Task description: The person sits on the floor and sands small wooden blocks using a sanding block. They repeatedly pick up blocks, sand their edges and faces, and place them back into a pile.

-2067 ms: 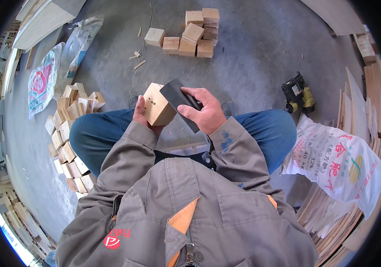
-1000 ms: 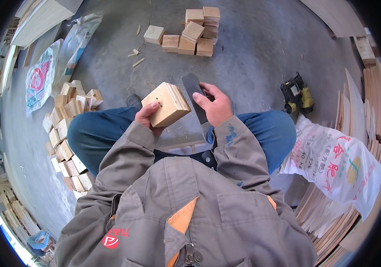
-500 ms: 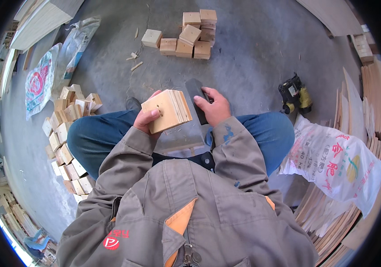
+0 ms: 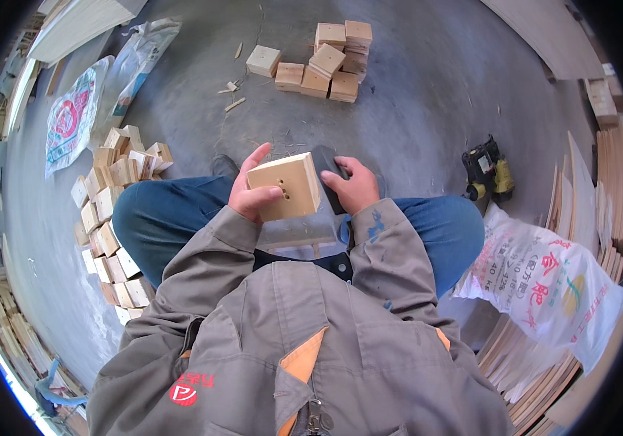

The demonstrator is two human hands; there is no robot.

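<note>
In front of my lap my left hand (image 4: 250,190) holds a square wooden block (image 4: 282,196) of stacked plywood layers. The thumb presses on its pale face beside several small dark holes, and one finger sticks up past the block's left side. My right hand (image 4: 355,187) grips a dark, flat, oblong block (image 4: 332,190), perhaps a sanding block. Its long side stands close along the wooden block's right edge; whether the two touch I cannot tell. The undersides of both pieces are hidden.
Similar wooden blocks (image 4: 315,81) are stacked ahead on the concrete floor; many more (image 4: 108,196) lie heaped by my left knee. A black and yellow power tool (image 4: 487,168) and a white printed sack (image 4: 544,280) lie to the right, near plywood sheets (image 4: 612,196). Plastic sacks (image 4: 75,120) lie far left.
The wooden block has turned, so its layered edge shows less and its holes show more. My left fingers have opened outward on its far side. The whole view has shifted slightly.
</note>
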